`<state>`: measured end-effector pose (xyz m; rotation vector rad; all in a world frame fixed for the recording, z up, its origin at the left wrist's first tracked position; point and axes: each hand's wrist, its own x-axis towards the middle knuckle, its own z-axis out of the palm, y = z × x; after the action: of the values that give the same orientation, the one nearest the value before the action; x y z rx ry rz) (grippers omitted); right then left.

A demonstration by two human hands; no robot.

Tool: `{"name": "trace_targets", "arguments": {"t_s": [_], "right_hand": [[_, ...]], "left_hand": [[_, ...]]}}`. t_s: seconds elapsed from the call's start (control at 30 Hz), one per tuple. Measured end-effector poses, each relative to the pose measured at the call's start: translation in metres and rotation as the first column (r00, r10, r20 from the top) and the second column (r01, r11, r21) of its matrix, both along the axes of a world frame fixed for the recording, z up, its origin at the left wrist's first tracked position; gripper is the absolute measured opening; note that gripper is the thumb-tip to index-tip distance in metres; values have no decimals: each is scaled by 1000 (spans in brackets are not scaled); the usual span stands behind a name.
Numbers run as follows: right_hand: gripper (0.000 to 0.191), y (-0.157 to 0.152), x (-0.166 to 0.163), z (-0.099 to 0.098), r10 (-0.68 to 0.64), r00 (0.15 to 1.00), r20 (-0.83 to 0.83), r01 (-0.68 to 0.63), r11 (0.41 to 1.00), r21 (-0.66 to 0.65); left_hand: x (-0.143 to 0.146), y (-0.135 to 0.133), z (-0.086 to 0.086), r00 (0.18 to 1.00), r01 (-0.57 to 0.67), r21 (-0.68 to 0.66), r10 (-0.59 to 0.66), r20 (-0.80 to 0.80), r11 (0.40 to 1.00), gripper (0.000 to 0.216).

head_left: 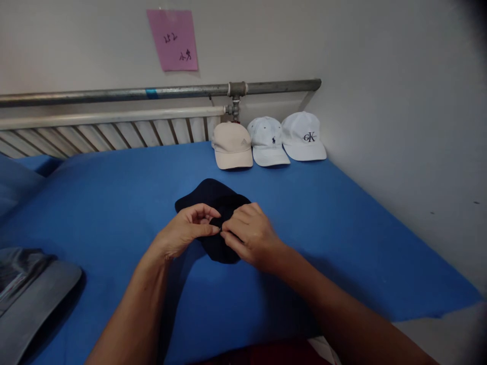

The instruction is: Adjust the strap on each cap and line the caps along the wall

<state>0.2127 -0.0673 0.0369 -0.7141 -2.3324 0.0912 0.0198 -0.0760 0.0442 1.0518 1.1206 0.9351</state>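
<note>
Much of the dark navy cap point(215, 203) is covered by the two hands that meet over its near side, so the part being pinched is hard to make out; only a small dark bit shows between the fingertips, and whether it is a strap or a buckle cannot be told. The left hand point(186, 230) is curled, thumb and forefinger closed on the cap's fabric, and the right hand point(249, 233) is likewise closed, its fingers pressed to the same spot, the two hands touching. The cap lies on the blue sheet point(114, 203) near the middle of the bed, soft and rounded, its matte cloth almost black. Well behind it, against the wall, three caps sit in a row touching one another: a beige cap point(232, 147), a white cap with a small emblem point(268, 142) and a white cap with letters point(304, 137), all with stiff curved brims. At the lower left a grey item point(30, 294) with a smooth sheen is cut off by the frame edge. Above the bed run a metal pipe point(114, 94) and a slatted rail point(95, 133). A pink note point(173, 39) is stuck on the wall; its writing is illegible.
</note>
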Motion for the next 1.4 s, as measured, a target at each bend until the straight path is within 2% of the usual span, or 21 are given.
{"name": "trace_targets", "arguments": {"t_s": [0.07,0.13,0.27,0.33,0.53,0.7,0.83,1.07,1.4], "right_hand": [[19,0,-1,0,17,1000,-10,-16,1000,12],[13,1,0,1,37,996,-81,-40,999,-32],[4,8,9,4,-3,951,-310,-70,972,-225],[3,12,13,5,-23,934,-356,-92,949,-302],[23,15,15,5,11,974,-225,-103,910,-402],[36,16,16,8,72,992,-106,-111,898,-425],[35,17,17,9,93,992,-87,-122,884,-450],[25,18,16,5,112,979,-168,-175,885,-430],[7,13,8,4,64,988,-141,-123,874,-470]], "left_hand": [[0,-1,1,1000,0,4,0,3,1000,29],[-2,-1,2,1000,-16,8,16,5,1000,29],[-7,0,5,996,-83,0,83,17,997,27],[-9,1,6,993,-114,-8,114,26,993,27],[-10,2,4,993,-117,-10,117,27,993,28],[-10,2,4,993,-106,-13,107,53,994,28],[-11,2,3,996,-62,-12,63,66,998,26],[-12,1,2,1000,4,-6,-4,26,1000,22],[-14,-3,4,991,113,10,-112,-78,994,22]]}}
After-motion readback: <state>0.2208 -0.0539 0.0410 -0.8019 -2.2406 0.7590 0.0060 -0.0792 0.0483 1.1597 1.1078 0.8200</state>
